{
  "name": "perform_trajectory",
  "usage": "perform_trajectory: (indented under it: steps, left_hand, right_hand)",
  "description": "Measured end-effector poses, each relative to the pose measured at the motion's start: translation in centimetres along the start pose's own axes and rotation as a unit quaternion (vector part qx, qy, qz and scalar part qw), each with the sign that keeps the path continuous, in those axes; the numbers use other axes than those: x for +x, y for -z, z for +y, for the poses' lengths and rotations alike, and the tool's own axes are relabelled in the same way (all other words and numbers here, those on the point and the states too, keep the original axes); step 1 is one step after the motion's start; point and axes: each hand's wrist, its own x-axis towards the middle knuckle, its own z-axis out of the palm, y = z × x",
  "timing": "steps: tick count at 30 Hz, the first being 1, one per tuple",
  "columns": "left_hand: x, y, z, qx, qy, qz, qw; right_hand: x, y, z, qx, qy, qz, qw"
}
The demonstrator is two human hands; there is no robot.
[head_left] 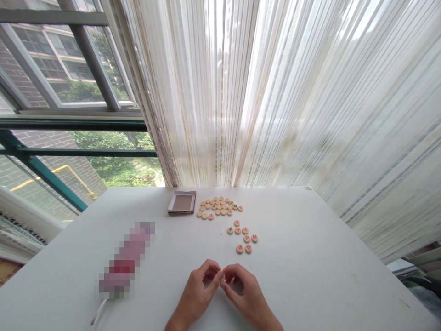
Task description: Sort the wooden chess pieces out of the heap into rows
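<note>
Pressure from the left hand (197, 287) and right hand (249, 290), both pinching a small pale piece (223, 277) at lower centre, is best light and even.

Free tabletop (327, 276) right of hands (246, 292), round pieces (238, 231) ahead, pixelated object (126, 262) left

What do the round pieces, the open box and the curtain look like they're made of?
Round pieces: probably wood with a smooth finish, given their pale tan colour, though plastic is possible. Open box: likely cardboard, perhaps matte, judging by its thin walls and plain brown base. Curtain: sheer fabric, since daylight shows through its stripes.
</note>
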Motion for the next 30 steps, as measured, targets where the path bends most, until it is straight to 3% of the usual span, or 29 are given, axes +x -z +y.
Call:
perform_trajectory:
  steps: [30]
  left_hand:
    - [-0.15, 0.24, 0.37, 0.034, -0.028, -0.018, 0.999]
  right_hand:
    - [0.12, 0.25, -0.66, 0.031, -0.012, 0.038, 0.999]
